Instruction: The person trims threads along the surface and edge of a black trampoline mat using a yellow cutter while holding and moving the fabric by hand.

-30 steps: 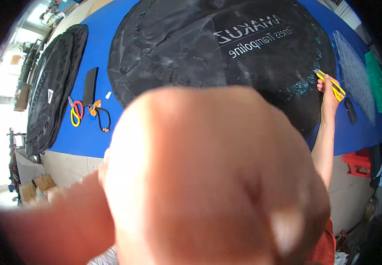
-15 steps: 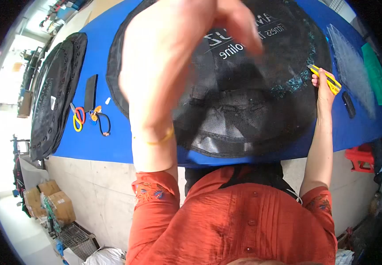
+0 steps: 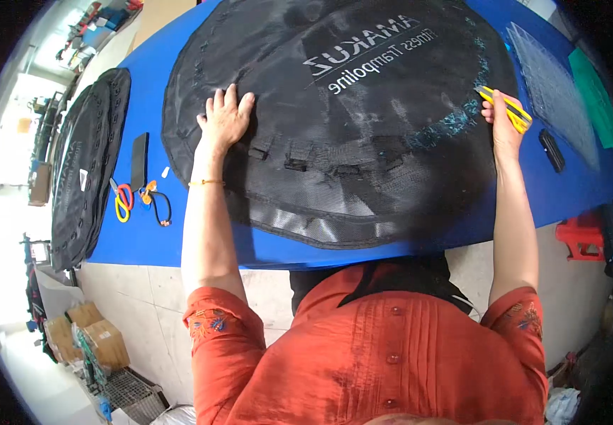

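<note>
My left hand (image 3: 226, 120) lies with spread fingers on the left part of a round black trampoline mat (image 3: 306, 117), which carries white lettering. In my right hand (image 3: 503, 120) is a yellow box cutter (image 3: 513, 113), its tip pointing up and left over the mat's right side. Teal thread bits (image 3: 452, 122) form a curved band on the mat near the cutter. Several dark strap pieces or folds (image 3: 345, 170) show along the mat's near part.
On the blue table (image 3: 172, 244), scissors (image 3: 122, 204), a black flat object (image 3: 139, 161) and a black cord (image 3: 167, 212) lie left. More black mats (image 3: 83, 170) are stacked far left. A black object (image 3: 552, 150), clear sheet (image 3: 554, 92) and green sheet (image 3: 593, 98) are right. A red stool (image 3: 581, 239) stands below.
My left hand has come down from close before the camera onto the mat's left part, uncovering the lettering and the near edge. My right hand still holds the cutter near the teal threads.
</note>
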A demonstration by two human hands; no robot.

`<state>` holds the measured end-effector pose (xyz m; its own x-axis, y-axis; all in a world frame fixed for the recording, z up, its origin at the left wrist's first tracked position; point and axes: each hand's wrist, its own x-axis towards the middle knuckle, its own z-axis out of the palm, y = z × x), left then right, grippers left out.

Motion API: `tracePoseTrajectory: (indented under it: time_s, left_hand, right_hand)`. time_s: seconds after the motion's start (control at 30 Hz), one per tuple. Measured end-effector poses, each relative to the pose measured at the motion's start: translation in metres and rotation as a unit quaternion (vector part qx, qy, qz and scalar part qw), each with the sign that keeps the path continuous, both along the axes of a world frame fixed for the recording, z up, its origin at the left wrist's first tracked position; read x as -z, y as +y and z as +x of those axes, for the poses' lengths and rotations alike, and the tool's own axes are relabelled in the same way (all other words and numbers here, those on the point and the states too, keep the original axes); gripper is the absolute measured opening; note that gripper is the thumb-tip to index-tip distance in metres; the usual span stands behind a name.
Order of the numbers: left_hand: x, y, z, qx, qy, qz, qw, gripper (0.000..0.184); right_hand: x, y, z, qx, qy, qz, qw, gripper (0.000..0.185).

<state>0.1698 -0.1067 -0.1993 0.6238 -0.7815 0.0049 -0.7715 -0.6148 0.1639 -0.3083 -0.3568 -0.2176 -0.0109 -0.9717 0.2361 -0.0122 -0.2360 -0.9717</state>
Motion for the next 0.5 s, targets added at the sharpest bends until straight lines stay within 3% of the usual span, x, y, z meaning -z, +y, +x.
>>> tracePoseTrajectory:
  time_s: [0.5]
  left_hand:
    - [0.027,0.010,-0.012,-0.008,-0.053,0.012,0.998,0.083]
  right_hand:
    - [0.013,-0.022,-0.004,-0.052,0.003,-0.017,0.999,0.024]
